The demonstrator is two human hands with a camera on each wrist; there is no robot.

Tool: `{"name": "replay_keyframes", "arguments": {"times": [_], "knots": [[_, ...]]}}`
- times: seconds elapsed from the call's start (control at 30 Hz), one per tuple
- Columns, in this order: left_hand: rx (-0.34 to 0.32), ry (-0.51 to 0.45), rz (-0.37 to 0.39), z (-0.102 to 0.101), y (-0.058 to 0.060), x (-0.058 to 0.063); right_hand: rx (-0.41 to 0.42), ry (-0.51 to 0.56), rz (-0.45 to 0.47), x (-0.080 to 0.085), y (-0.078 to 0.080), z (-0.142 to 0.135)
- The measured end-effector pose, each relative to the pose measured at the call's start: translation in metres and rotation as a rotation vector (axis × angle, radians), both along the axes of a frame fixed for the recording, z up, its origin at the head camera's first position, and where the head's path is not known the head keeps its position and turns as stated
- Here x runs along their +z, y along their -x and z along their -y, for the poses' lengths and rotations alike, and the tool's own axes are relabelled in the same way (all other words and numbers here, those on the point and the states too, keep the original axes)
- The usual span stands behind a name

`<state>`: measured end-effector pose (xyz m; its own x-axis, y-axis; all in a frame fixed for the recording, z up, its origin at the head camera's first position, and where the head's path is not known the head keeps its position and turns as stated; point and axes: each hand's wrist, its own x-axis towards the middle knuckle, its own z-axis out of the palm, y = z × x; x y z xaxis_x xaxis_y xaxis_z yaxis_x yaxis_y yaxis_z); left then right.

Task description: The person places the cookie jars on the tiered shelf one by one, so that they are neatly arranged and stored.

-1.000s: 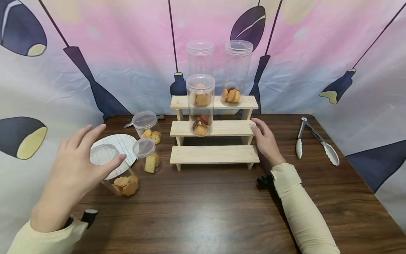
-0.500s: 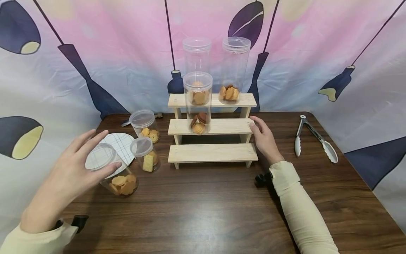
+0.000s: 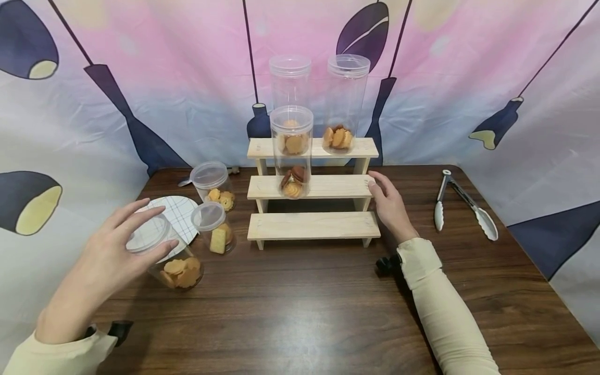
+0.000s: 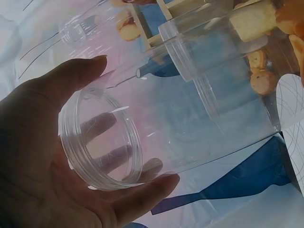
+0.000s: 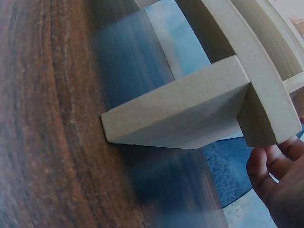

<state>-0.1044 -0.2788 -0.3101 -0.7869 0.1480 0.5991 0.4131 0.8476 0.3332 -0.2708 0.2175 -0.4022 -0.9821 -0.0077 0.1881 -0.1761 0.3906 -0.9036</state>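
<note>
There are two hands, one left hand (image 3: 105, 252) and one right hand (image 3: 391, 208). Of clear lidded jars (image 3: 180, 268) I count six: one at the left hand, two to the right of it, and three between the hands on one wooden stand (image 3: 313, 226). This stand has three shelves (image 3: 339, 186); two jars are on the top, one on the middle. Just past the left hand is one round gridded plate (image 3: 185, 213). Right of the right hand lies one pair of tongs (image 3: 440, 200). The biscuits (image 3: 183, 273) overlap, so I cannot count them.
</note>
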Motion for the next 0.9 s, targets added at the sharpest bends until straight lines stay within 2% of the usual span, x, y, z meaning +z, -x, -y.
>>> {"name": "replay_keyframes", "arguments": {"times": [0.4,0.9], "knots": [[0.038,0.004,-0.012,-0.0018,-0.0008,-0.0032,-0.003,0.01,0.0,0.001,-0.0005,0.0003],[0.063,-0.022,0.064,-0.0006,-0.0007,-0.0004,0.016,0.023,-0.01,0.0017,-0.0011,-0.0002]]}}
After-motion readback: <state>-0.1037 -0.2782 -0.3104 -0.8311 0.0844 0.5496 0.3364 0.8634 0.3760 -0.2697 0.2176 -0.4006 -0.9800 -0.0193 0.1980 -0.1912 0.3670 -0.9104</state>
